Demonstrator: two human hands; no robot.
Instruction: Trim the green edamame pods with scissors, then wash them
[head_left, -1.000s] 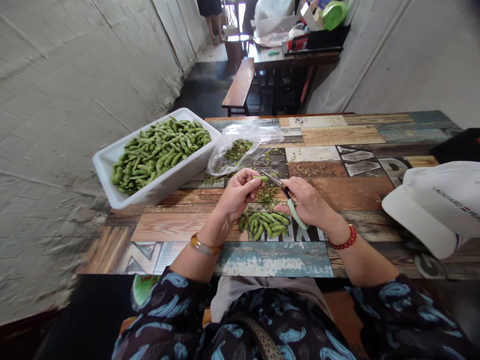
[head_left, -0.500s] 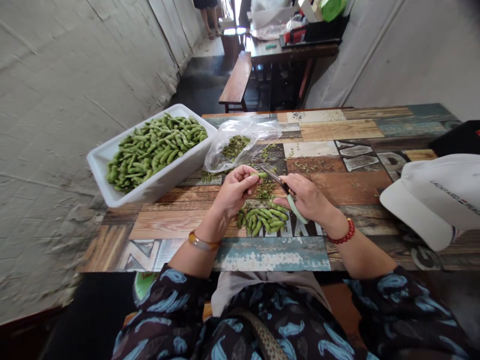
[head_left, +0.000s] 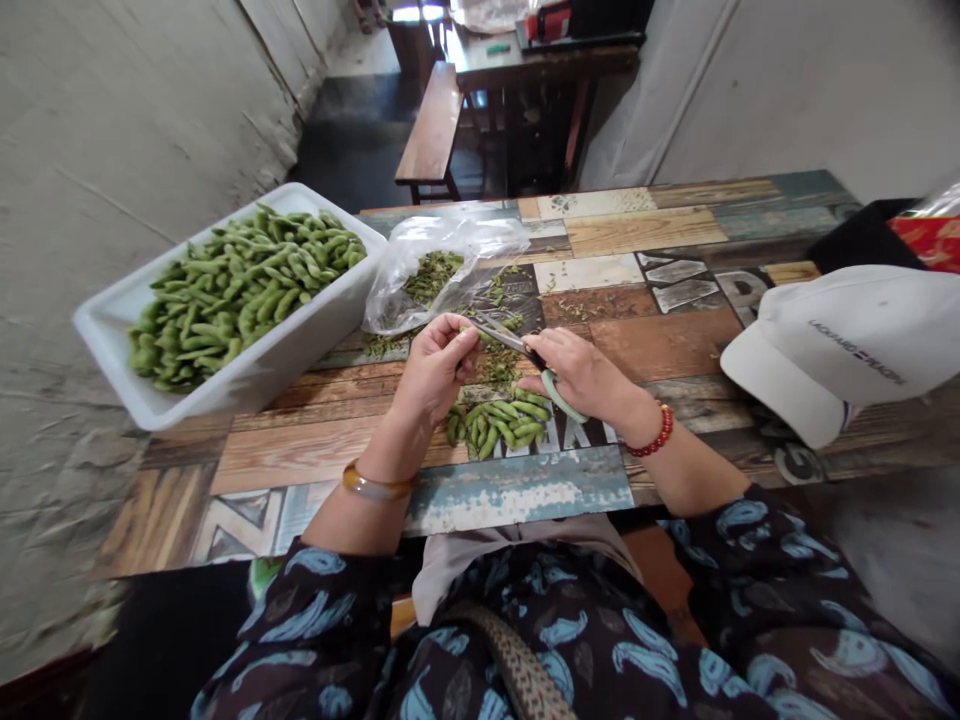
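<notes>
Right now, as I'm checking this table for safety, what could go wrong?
The scissors in the right hand have their blades very near the fingers of the left hand, so a slip might nick one. Loose trimmings lie just beyond the small pod pile, so scraps could get mixed in.

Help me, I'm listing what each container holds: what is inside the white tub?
The white tub holds a heap of green pods. Only the upper pods show; whatever lies beneath them, and the tub's floor under the heap, is covered and cannot be seen.
</notes>
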